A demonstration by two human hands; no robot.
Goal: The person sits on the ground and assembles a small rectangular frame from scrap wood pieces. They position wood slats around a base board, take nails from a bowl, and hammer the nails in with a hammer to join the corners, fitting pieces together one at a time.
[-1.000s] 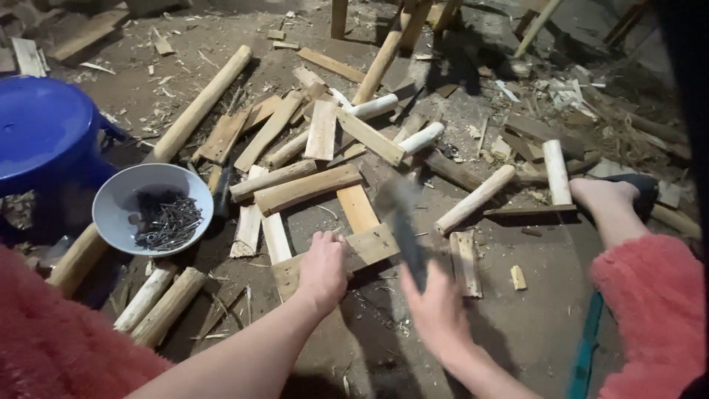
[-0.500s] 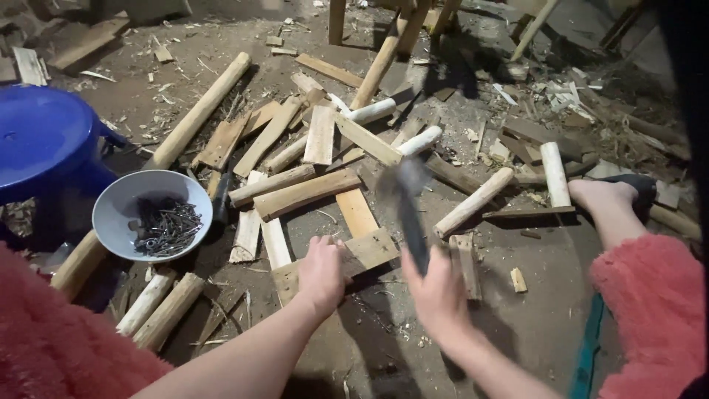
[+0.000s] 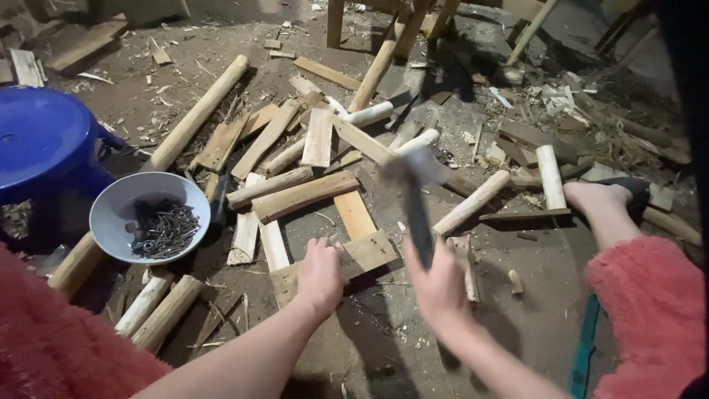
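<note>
My right hand (image 3: 442, 284) grips the dark handle of a hammer (image 3: 416, 193), whose blurred head is raised above the wood. My left hand (image 3: 320, 273) presses down on a flat wooden board (image 3: 367, 253) lying on the dirt floor, with another plank (image 3: 353, 213) running under it. The hammer head hangs above and slightly right of the board. Both forearms reach in from the bottom of the head view.
A grey bowl (image 3: 118, 208) of dark nails sits at left beside a blue plastic stool (image 3: 40, 148). Round poles (image 3: 197, 113) and cut planks litter the floor. A foot in a dark sandal (image 3: 602, 196) and a pink fuzzy knee (image 3: 650, 310) are at right.
The hammer has swung upward from low over the board to a raised position. My left hand stays pressed on the board.
</note>
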